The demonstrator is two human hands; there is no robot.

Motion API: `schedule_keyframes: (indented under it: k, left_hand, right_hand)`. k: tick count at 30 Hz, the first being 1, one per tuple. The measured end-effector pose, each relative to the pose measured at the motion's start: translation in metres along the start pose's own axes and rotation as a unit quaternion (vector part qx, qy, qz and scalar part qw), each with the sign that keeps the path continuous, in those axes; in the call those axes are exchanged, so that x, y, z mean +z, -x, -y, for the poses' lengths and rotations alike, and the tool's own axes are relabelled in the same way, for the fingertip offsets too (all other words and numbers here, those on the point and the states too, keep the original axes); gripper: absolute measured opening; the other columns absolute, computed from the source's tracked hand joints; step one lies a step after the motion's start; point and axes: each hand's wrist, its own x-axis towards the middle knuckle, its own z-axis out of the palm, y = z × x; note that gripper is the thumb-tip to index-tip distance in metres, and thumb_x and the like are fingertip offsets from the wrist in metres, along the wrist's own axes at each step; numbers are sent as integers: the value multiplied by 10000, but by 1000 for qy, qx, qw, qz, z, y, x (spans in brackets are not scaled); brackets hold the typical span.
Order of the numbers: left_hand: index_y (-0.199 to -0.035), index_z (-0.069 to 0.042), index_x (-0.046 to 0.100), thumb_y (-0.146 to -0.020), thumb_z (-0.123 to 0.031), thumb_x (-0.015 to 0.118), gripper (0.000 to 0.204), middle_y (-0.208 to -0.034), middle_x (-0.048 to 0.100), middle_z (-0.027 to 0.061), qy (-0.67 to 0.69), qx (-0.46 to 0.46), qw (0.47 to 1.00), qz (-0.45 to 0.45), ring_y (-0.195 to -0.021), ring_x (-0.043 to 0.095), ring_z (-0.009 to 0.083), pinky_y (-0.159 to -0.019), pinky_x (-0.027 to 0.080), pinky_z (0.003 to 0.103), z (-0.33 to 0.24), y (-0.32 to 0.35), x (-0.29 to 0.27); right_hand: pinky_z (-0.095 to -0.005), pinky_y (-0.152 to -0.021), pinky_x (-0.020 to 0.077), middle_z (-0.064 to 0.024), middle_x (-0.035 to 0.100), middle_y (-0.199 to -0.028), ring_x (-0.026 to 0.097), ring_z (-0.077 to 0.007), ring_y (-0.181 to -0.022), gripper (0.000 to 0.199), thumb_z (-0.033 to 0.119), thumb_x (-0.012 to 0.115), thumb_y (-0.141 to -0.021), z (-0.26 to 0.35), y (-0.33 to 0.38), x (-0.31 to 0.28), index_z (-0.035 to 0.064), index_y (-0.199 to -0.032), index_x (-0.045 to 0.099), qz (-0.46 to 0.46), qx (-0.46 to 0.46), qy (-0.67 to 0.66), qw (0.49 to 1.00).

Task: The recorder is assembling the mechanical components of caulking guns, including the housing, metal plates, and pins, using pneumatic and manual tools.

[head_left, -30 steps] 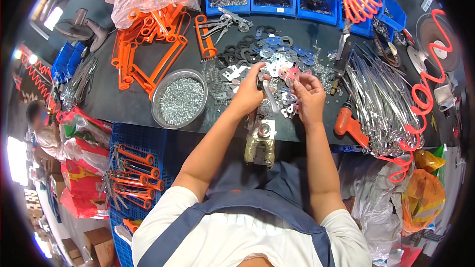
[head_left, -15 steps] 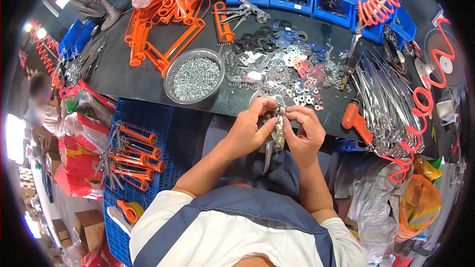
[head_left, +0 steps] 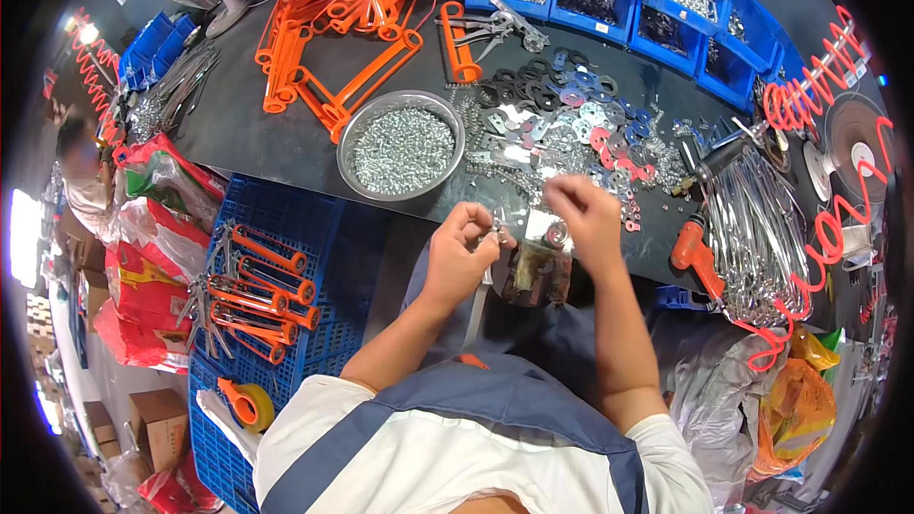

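My left hand (head_left: pixel 465 252) is at the table's front edge, thumb and fingers pinched on a small metal part (head_left: pixel 502 236), mostly hidden by the fingertips. A long grey metal strip (head_left: pixel 478 309) hangs below that hand; whether it joins the held part I cannot tell. Just right of it is a worn metal fixture (head_left: pixel 538 271) with a bright top plate. Over the fixture's far right side is my right hand (head_left: pixel 588 224), its fingers curled together near the loose parts. What they hold, if anything, is hidden. Beyond lie heaped washers and flat metal plates (head_left: pixel 581 119).
A steel bowl (head_left: pixel 347 148) of small metal pieces stands left of the heap. Orange frames (head_left: pixel 362 67) lie behind it, blue bins (head_left: pixel 595 5) farther back. To the right are an orange-handled power tool (head_left: pixel 698 252), metal rods (head_left: pixel 757 228) and a red coiled hose (head_left: pixel 824 257).
My hands were together over one metal piece; they have parted. My right hand has moved away toward the parts, my left slightly left and down. The fixture is now uncovered; the view has shifted.
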Motion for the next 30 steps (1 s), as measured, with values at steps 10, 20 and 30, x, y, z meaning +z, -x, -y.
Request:
schedule_keyframes:
  k: [10,20,30]
  left_hand:
    - [-926,-34,471,-836,-33,454,92,-835,641,183,233,-138,962,19,-669,589,153,-619,482,246,4,-4,-20]
    - [-958,-1,463,-839,11,462,120,-815,635,117,160,-104,981,29,-669,593,108,-599,481,220,11,3,12]
    - [-967,-8,494,-825,14,457,148,-695,550,-4,119,-99,986,56,-585,490,44,-523,395,191,14,16,31]
  right_hand:
    - [-401,-767,486,-120,610,-913,573,-310,-875,131,54,583,-702,-77,-107,25,15,-821,621,115,-225,389,886]
    - [-321,-653,525,-154,647,-888,651,-275,-747,224,-51,658,-724,43,51,-8,-43,-940,602,-3,-348,131,928]
    - [-356,-664,544,-188,633,-909,637,-306,-778,270,-12,618,-683,46,70,-21,-76,-944,598,63,-345,246,904]
